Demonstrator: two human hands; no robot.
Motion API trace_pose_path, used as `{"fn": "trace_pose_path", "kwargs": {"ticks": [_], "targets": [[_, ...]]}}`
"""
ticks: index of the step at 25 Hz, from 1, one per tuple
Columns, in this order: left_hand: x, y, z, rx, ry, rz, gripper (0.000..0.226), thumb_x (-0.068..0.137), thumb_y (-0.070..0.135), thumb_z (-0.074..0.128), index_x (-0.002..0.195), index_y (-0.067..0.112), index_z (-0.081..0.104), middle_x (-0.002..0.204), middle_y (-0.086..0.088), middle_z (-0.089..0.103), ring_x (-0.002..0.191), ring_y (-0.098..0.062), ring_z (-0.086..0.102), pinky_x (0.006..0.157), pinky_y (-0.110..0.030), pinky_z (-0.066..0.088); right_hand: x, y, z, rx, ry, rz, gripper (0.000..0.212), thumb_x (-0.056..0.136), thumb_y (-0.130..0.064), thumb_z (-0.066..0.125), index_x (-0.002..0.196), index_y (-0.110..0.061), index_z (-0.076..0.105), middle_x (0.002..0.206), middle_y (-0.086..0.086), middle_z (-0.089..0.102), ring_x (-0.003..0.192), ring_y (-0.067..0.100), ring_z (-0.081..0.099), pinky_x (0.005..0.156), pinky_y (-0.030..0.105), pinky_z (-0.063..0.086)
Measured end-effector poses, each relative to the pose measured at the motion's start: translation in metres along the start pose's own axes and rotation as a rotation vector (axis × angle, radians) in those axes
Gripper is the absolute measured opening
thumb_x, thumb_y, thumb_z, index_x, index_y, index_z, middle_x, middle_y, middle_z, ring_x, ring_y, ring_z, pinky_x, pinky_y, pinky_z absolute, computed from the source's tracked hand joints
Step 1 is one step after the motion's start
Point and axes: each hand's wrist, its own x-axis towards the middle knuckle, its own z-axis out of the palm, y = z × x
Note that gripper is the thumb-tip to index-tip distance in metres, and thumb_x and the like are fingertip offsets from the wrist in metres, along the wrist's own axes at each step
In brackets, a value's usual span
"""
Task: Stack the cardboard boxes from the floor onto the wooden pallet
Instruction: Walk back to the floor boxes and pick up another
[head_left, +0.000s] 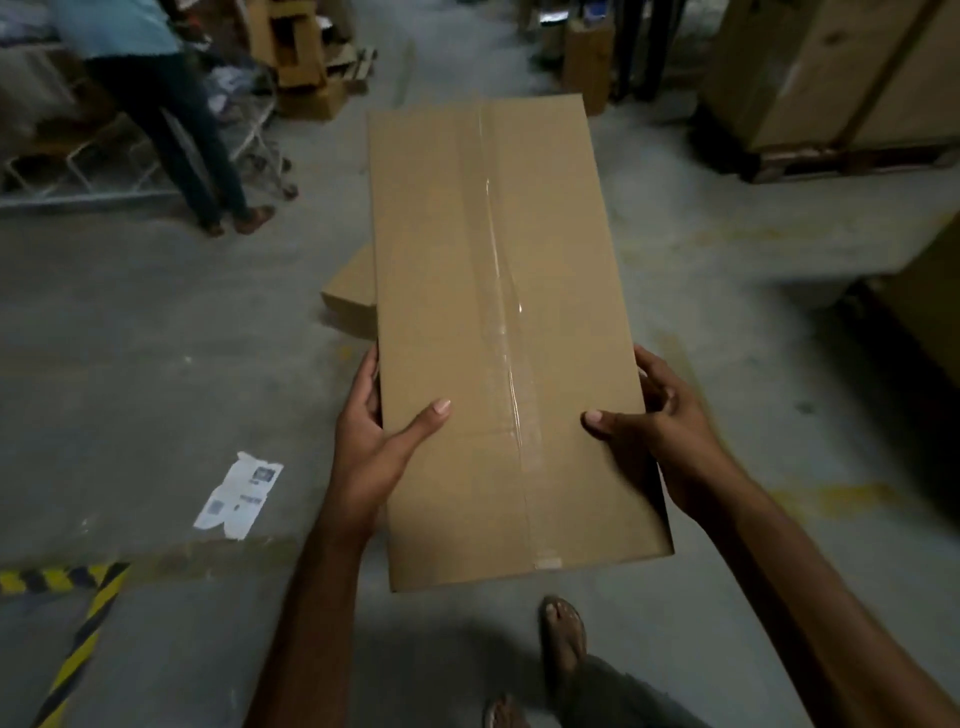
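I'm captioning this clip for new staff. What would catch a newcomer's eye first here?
The long taped cardboard box fills the centre, gripped at its near end by the left hand and right hand. A second box lies on the floor behind its left edge, and a torn white label lies lower left.

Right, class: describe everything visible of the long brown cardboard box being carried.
The long brown cardboard box is plain, closed and sealed by a strip of clear tape running lengthwise down its top. It is held above the grey concrete floor, long axis pointing away. The left hand and right hand grip its near sides, thumbs on top.
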Motion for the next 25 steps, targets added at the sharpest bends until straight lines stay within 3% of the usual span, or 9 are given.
{"fn": "trace_pose_path", "kwargs": {"ticks": [4, 7, 11, 13, 16, 20, 22, 25], "targets": [[-0.021, 0.022, 0.065, 0.010, -0.177, 0.036, 0.094, 0.078, 0.005, 0.087, 0.156, 0.025, 0.038, 0.133, 0.017, 0.064, 0.119, 0.003, 0.063, 0.099, -0.019, 0.052, -0.068, -0.002, -0.065, 0.054, 0.211, -0.037, 0.085, 0.073, 0.009, 0.082, 0.141, -0.036, 0.056, 0.118, -0.011, 0.074, 0.103, 0.006, 0.072, 0.074, 0.020, 0.059], [-0.039, 0.033, 0.122, 0.017, -0.316, 0.056, 0.093, 0.077, 0.008, 0.088, 0.155, 0.024, 0.040, 0.136, 0.013, 0.064, 0.120, 0.002, 0.063, 0.101, -0.020, 0.052, -0.109, 0.000, -0.121, 0.105, 0.353, -0.025, 0.077, 0.075, 0.007, 0.081, 0.133, -0.040, 0.060, 0.110, -0.019, 0.075, 0.097, 0.000, 0.072, 0.072, 0.018, 0.058], [-0.065, 0.046, 0.207, 0.046, -0.548, 0.047, 0.099, 0.071, 0.024, 0.093, 0.154, 0.034, 0.040, 0.140, 0.008, 0.063, 0.122, -0.009, 0.065, 0.101, -0.037, 0.056, -0.165, -0.002, -0.213, 0.207, 0.574, 0.069, 0.052, 0.079, -0.007, 0.083, 0.121, -0.031, 0.065, 0.118, -0.005, 0.071, 0.106, 0.014, 0.067, 0.093, 0.041, 0.054], [-0.084, 0.055, 0.259, 0.043, -0.652, 0.035, 0.099, 0.070, 0.025, 0.093, 0.153, 0.035, 0.041, 0.140, 0.005, 0.063, 0.121, -0.010, 0.066, 0.100, -0.040, 0.057, -0.195, 0.000, -0.264, 0.231, 0.668, 0.111, 0.053, 0.075, -0.011, 0.087, 0.121, -0.028, 0.066, 0.116, -0.002, 0.072, 0.112, 0.020, 0.065, 0.096, 0.045, 0.052], [-0.126, 0.067, 0.343, 0.009, -0.753, 0.013, 0.088, 0.072, 0.018, 0.092, 0.147, 0.034, 0.049, 0.134, 0.004, 0.068, 0.113, -0.009, 0.070, 0.092, -0.034, 0.060, -0.242, 0.005, -0.334, 0.221, 0.745, 0.115, 0.061, 0.074, -0.012, 0.087, 0.129, -0.031, 0.068, 0.115, -0.007, 0.075, 0.114, 0.018, 0.066, 0.083, 0.038, 0.050], [-0.191, 0.077, 0.454, -0.037, -0.877, -0.043, 0.089, 0.072, 0.018, 0.091, 0.149, 0.032, 0.049, 0.128, 0.002, 0.071, 0.108, -0.012, 0.073, 0.083, -0.030, 0.062, -0.318, 0.003, -0.424, 0.211, 0.820, 0.070, 0.050, 0.083, -0.010, 0.081, 0.121, -0.039, 0.065, 0.102, -0.016, 0.073, 0.095, 0.005, 0.065, 0.075, 0.028, 0.049], [-0.219, 0.086, 0.505, -0.041, -0.951, -0.060, 0.089, 0.072, 0.021, 0.091, 0.149, 0.031, 0.048, 0.127, 0.001, 0.071, 0.107, -0.013, 0.073, 0.081, -0.030, 0.063, -0.355, 0.001, -0.469, 0.213, 0.844, 0.058, 0.054, 0.082, -0.009, 0.082, 0.121, -0.039, 0.059, 0.107, -0.010, 0.070, 0.095, 0.008, 0.066, 0.073, 0.026, 0.051], [-0.257, 0.099, 0.576, -0.035, -1.051, -0.070, 0.098, 0.068, 0.028, 0.093, 0.153, 0.030, 0.043, 0.129, 0.000, 0.070, 0.109, -0.014, 0.072, 0.088, -0.037, 0.062, -0.397, -0.003, -0.526, 0.199, 0.930, 0.027, 0.068, 0.077, -0.007, 0.085, 0.130, -0.032, 0.052, 0.119, 0.003, 0.065, 0.105, 0.019, 0.066, 0.082, 0.030, 0.055]]}}
